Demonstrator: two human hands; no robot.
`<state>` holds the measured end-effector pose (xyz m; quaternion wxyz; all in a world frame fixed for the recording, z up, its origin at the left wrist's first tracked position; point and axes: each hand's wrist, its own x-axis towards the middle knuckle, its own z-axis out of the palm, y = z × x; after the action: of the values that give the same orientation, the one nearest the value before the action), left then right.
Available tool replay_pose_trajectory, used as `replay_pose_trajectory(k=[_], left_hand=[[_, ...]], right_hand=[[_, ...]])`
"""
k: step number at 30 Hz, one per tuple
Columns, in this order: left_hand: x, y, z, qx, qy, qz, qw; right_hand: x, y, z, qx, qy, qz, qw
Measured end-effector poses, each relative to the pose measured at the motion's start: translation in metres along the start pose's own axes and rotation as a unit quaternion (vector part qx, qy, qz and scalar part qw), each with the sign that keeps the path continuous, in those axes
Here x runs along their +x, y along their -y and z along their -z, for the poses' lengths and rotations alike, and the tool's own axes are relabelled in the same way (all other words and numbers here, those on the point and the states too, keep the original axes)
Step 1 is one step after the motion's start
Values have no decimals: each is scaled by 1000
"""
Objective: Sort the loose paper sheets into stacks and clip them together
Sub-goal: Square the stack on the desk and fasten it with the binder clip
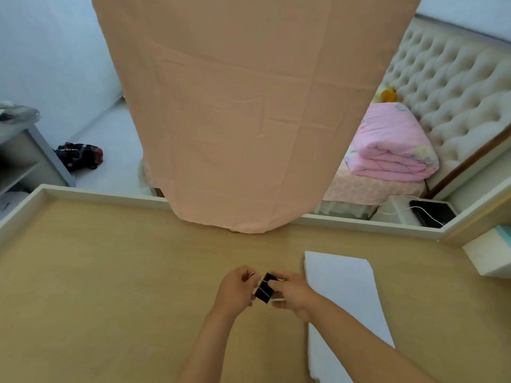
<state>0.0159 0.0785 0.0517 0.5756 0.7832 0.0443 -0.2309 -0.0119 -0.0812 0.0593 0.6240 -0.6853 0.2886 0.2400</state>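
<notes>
Both my hands meet above the middle of the tan table (110, 272) around black binder clips (265, 288). My left hand (236, 288) pinches the wire handles on the clips' left side. My right hand (294, 295) grips the clips from the right with curled fingers. How many clips there are I cannot tell. A stack of white paper sheets (345, 294) lies flat on the table just right of my hands, and my right forearm crosses over its near part.
A peach cloth (249, 120) hangs down to the table's far edge. The table has a raised white rim (96, 193). A white box (489, 255) sits at the right edge. Beyond are a bed with a pink quilt (390, 145) and a grey cabinet (25, 153).
</notes>
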Motion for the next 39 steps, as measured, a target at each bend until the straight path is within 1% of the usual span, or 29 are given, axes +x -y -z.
replay_pose_trajectory(k=[2,5,9,13,14,16,18,19,20,21,23,24,26,28,29,32,35,37,39], left_hand=[[5,23,1,31,2,30,999],[10,51,4,68,-2,56,996],[24,69,5,159,-7,66,985],[39,67,-5,231,6,62,971],[41,65,-9,251,-3,63,966],[41,57,-18,312,-55,43,948],[38,44,-33,353,-120,-37,927],[37,36,-43,349,-136,-79,924],[37,30,-56,333,-135,-105,927],[36,23,-70,304,-114,-111,939],[35,12,-101,249,-40,-81,964],[35,9,-117,236,-1,-54,970],[36,5,-145,227,71,23,971],[39,8,-168,224,119,90,963],[41,9,-176,217,128,118,961],[51,20,-198,223,110,149,957],[46,15,-213,309,52,150,938],[44,13,-216,341,23,152,927],[43,13,-217,355,8,159,921]], right_hand=[[6,-13,-7,12,-3,-49,999],[13,-34,-14,-17,-8,-80,997],[12,-51,-10,-27,-50,-82,995],[-4,-55,25,-31,-126,-40,991],[-9,-57,38,-31,-143,-30,989],[-18,-63,69,-42,-181,-14,982],[-23,-70,102,-54,-229,-3,972],[-24,-73,119,-58,-256,1,965],[-25,-77,134,-67,-285,1,956],[-24,-82,149,-79,-310,-3,947],[-22,-95,177,-101,-338,-29,935],[-21,-101,190,-118,-338,-48,933],[-16,-112,211,-151,-318,-88,932],[-11,-121,222,-140,-281,-106,944],[-9,-123,224,-128,-264,-107,950],[-5,-128,228,-111,-255,-99,955],[1,-129,236,-72,-257,-102,958],[4,-127,241,-41,-239,-110,964],[10,-126,244,-6,-204,-122,971]])
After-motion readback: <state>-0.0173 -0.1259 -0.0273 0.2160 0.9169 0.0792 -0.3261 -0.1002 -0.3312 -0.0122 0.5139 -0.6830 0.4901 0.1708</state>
